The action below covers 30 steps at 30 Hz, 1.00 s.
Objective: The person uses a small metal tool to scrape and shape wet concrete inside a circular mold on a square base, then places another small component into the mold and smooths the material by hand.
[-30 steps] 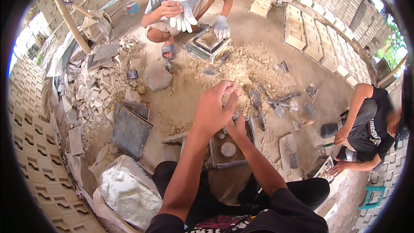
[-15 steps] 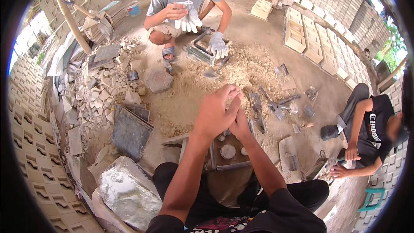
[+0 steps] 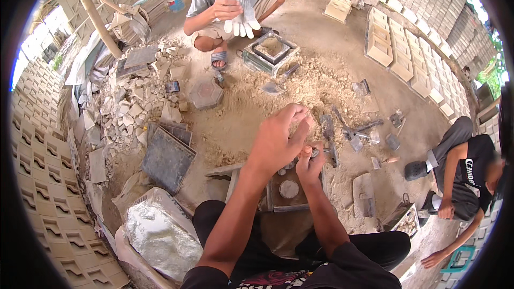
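My left hand (image 3: 282,135) is raised in the middle, its fingers curled round toward the thumb; what they hold, if anything, is hidden. Just right of it and slightly nearer, my right hand (image 3: 310,167) is closed, the thumb pressed against a small round grey piece (image 3: 315,153) of unclear kind. Beneath both hands lies a dark, shallow square mould (image 3: 300,205) with a pale round disc (image 3: 289,189) in it and smaller round parts partly covered by my hands.
Trowels (image 3: 327,131) and other hand tools lie at right. A white powder sack (image 3: 155,235), dark plates (image 3: 168,160) and rubble (image 3: 128,101) are at left. Across from me, a person (image 3: 203,13) holds white gloves (image 3: 243,21) behind a square metal mould (image 3: 270,53). Another person (image 3: 474,166) sits at right.
My hands, together before, are now slightly apart, with the grey piece showing in the right one. The far person's gloved hand has left the mould. The right-hand person's arm has reached down.
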Available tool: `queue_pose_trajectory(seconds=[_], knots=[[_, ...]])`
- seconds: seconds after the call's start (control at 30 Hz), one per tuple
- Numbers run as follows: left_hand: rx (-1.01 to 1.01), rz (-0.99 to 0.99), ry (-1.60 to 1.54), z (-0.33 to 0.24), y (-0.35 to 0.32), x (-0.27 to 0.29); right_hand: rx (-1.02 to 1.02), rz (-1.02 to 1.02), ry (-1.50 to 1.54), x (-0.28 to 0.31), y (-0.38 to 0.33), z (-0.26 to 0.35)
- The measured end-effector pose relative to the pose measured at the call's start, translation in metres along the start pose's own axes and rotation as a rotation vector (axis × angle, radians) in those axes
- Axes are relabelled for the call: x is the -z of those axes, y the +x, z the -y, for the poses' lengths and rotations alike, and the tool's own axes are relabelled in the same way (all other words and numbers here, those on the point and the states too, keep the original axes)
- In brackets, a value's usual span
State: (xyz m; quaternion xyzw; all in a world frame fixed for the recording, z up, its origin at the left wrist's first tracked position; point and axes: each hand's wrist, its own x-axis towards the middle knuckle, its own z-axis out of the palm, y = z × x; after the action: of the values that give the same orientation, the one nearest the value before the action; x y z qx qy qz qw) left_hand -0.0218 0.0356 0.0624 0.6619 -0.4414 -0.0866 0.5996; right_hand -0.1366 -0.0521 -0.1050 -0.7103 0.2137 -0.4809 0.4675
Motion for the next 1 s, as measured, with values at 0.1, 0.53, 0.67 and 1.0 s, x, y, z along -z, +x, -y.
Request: queue_pose_trajectory(seconds=[0.1,0.53,0.67,1.0], knots=[[0.043,-0.014,-0.024,-0.004,0.002,0.002,0.015,-0.052,-0.008,-0.006,-0.001,0.006],[0.022,-0.097,-0.001,-0.001,0.009,0.006,-0.320,0.286,0.313,-0.001,0.066,0.074],[0.035,-0.104,0.009,0.005,0.008,0.007,-0.526,0.442,0.653,0.010,0.092,0.054],[0.044,-0.073,-0.033,-0.002,0.006,0.001,-0.437,0.218,0.438,-0.008,0.076,0.057]])
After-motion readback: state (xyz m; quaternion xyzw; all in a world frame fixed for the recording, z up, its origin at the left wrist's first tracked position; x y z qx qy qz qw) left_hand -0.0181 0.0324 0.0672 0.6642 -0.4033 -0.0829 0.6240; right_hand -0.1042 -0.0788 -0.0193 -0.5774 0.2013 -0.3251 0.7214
